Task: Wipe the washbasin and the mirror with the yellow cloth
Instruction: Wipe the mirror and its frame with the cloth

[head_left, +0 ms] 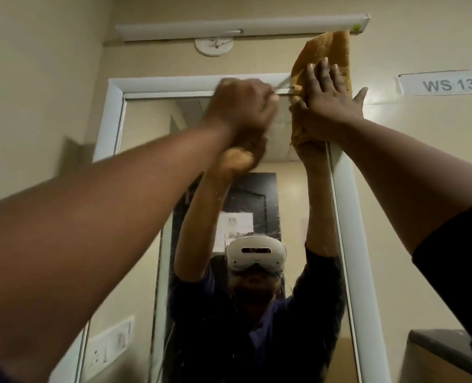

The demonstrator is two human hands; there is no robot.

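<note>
The white-framed mirror [146, 128] hangs on the wall straight ahead and fills the middle of the head view. My right hand [328, 100] lies flat with fingers spread, pressing the yellow cloth [337, 48] against the frame's top right corner. The cloth reaches up to the tube light. My left hand [243, 109] is a blurred fist against the glass just below the top edge, left of the cloth. Nothing shows in it. The glass reflects both raised arms and a person wearing a white headset. The washbasin is out of view.
A white tube light [229, 27] runs along the wall above the mirror, with a round white wall fitting [214, 45] under it. A "WS 13" label [447, 84] is on the right wall, a switch panel [110, 346] lower left, a grey-topped ledge [445, 344] lower right.
</note>
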